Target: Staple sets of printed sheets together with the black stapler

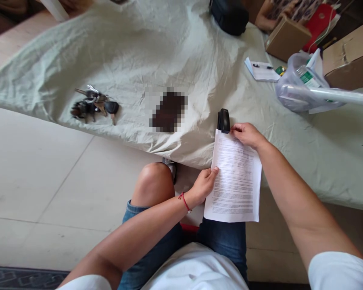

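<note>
A sheaf of printed paper (pixel 236 181) reaches from the table edge out over my lap. My left hand (pixel 206 183) grips its left edge, thumb on top and fingers underneath. My right hand (pixel 245 134) pinches the top edge of the paper, fingertips close beside a black stapler (pixel 225 121). The stapler stands on the cloth with its front end over the top left corner of the paper. Whether the right fingertips touch the stapler, I cannot tell.
On the pale green tablecloth (pixel 124 48) lie a bunch of keys (pixel 98 102) and a dark, blurred-out object (pixel 169 112). A black case (pixel 230 16) sits at the back. To the right are a small notepad (pixel 262 71), a plastic bag (pixel 293 90), cardboard boxes (pixel 351 56) and another person's arm (pixel 264 18).
</note>
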{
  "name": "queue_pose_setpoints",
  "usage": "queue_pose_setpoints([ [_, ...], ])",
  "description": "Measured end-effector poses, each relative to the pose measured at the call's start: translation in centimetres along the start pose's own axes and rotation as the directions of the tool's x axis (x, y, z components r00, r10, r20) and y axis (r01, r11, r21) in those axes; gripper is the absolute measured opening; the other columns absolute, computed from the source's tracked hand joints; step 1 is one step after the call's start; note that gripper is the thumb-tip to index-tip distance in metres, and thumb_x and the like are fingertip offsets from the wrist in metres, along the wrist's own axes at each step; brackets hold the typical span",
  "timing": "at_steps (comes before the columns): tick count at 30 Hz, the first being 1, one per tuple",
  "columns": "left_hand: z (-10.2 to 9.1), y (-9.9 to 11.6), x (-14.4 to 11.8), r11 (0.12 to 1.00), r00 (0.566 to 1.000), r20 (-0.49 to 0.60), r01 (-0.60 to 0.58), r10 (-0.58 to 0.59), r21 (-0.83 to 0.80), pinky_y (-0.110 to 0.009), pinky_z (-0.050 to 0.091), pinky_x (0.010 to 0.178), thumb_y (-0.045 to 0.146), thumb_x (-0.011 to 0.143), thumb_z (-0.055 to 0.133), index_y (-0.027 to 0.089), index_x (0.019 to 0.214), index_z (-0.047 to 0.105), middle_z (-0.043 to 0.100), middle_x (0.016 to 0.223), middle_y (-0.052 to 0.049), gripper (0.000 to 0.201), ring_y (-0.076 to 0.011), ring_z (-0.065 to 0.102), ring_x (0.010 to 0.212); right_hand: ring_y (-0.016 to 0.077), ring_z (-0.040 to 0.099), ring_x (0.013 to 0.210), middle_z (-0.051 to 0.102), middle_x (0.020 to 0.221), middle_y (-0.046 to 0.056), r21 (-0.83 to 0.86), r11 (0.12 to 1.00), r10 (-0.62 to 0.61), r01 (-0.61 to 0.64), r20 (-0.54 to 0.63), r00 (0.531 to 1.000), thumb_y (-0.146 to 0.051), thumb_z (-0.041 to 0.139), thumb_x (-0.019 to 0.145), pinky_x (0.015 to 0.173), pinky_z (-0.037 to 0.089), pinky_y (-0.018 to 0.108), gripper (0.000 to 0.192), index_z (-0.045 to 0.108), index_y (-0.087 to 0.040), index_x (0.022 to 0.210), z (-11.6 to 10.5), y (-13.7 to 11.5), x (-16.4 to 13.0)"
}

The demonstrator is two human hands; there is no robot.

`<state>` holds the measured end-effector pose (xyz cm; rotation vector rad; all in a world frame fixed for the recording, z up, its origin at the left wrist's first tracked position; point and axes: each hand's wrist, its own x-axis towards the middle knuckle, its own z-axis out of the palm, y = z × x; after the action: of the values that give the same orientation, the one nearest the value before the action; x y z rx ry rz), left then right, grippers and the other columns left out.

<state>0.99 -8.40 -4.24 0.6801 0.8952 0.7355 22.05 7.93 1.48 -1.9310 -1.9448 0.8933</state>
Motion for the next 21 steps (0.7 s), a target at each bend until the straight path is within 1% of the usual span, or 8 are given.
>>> queue_pose_setpoints([
  [1,0.0,0.0,0.0,1.0,1.0,0.001,0.002,-0.002,0.011,-0.032,0.047,0.067,0.068,0.087,0.064,0.014,0.078,0.069,0.067,0.074,-0.009,0.054,-0.0236,0.063,0.076,0.0194,0.061,0.075,0.069,0.078,0.002,-0.028,1.0,-0.008,0.005,-0.083,0.997,-0.033,0.06,0.084,0.071,0.046,0.031,0.02,0.073,-0.018,0.086,-0.2,-0.4,0.2],
  [3,0.0,-0.1,-0.1,1.0,1.0,-0.004,0.009,-0.009,0.026,-0.031,0.045,0.065,0.068,0.087,0.063,0.015,0.076,0.068,0.066,0.072,-0.008,0.054,-0.0225,0.061,0.073,0.0222,0.064,0.081,0.072,0.086,0.006,-0.079,0.997,-0.042,0.021,-0.268,0.962,-0.032,0.056,0.088,0.077,0.049,0.035,0.023,0.073,-0.017,0.092,-0.6,-1.4,0.9],
  [5,0.1,-0.1,-0.1,0.999,1.0,-0.012,0.015,-0.015,0.031,-0.031,0.044,0.063,0.069,0.087,0.062,0.015,0.074,0.068,0.065,0.071,-0.008,0.055,-0.0215,0.059,0.071,0.0246,0.066,0.09,0.073,0.096,0.01,-0.135,0.989,-0.108,0.062,-0.367,0.924,-0.034,0.051,0.094,0.087,0.051,0.039,0.028,0.073,-0.017,0.1,-0.8,-2.5,2.2],
  [7,0.2,-0.1,-0.1,0.999,1.0,-0.017,0.019,-0.018,0.028,-0.03,0.042,0.062,0.069,0.087,0.062,0.015,0.073,0.067,0.064,0.07,-0.008,0.056,-0.0206,0.058,0.07,0.0266,0.066,0.104,0.072,0.111,0.012,-0.212,0.968,-0.204,0.135,-0.352,0.913,-0.038,0.048,0.099,0.097,0.05,0.042,0.034,0.071,-0.018,0.112,-0.5,-3.5,3.9],
  [9,0.3,-0.1,-0.2,0.999,1.0,-0.016,0.025,-0.024,0.027,-0.03,0.041,0.062,0.07,0.086,0.062,0.015,0.073,0.067,0.064,0.07,-0.007,0.057,-0.0198,0.057,0.069,0.0295,0.061,0.12,0.067,0.128,0.014,-0.28,0.942,-0.263,0.183,-0.285,0.922,-0.045,0.046,0.101,0.107,0.046,0.047,0.043,0.066,-0.017,0.127,0.5,-4.3,5.8],
  [13,0.4,0.1,-0.3,0.997,0.998,-0.038,0.059,-0.057,0.053,-0.029,0.038,0.061,0.071,0.087,0.061,0.015,0.071,0.064,0.061,0.069,-0.006,0.058,-0.0175,0.053,0.066,0.0359,0.04,0.146,0.05,0.154,0.016,-0.331,0.93,-0.225,0.159,-0.172,0.959,-0.053,0.044,0.102,0.12,0.031,0.057,0.059,0.054,-0.015,0.145,3.1,-5.0,8.7],
  [17,0.5,0.2,-0.4,0.995,0.995,-0.046,0.091,-0.089,0.028,-0.028,0.036,0.06,0.073,0.086,0.06,0.015,0.07,0.061,0.058,0.068,-0.004,0.06,-0.0154,0.049,0.064,0.0364,0.03,0.152,0.046,0.159,0.015,-0.333,0.937,-0.162,0.103,-0.154,0.975,-0.052,0.038,0.104,0.124,0.025,0.058,0.06,0.053,-0.014,0.147,4.7,-5.4,9.0],
  [21,0.6,0.1,-0.4,0.996,0.994,-0.052,0.093,-0.094,-0.009,-0.027,0.034,0.058,0.075,0.083,0.062,0.015,0.068,0.06,0.055,0.064,-0.003,0.062,-0.0138,0.047,0.062,0.035,0.032,0.152,0.049,0.156,0.015,-0.337,0.937,-0.166,0.09,-0.205,0.964,-0.049,0.039,0.104,0.125,0.023,0.059,0.057,0.056,-0.013,0.144,5.1,-5.4,8.3],
])
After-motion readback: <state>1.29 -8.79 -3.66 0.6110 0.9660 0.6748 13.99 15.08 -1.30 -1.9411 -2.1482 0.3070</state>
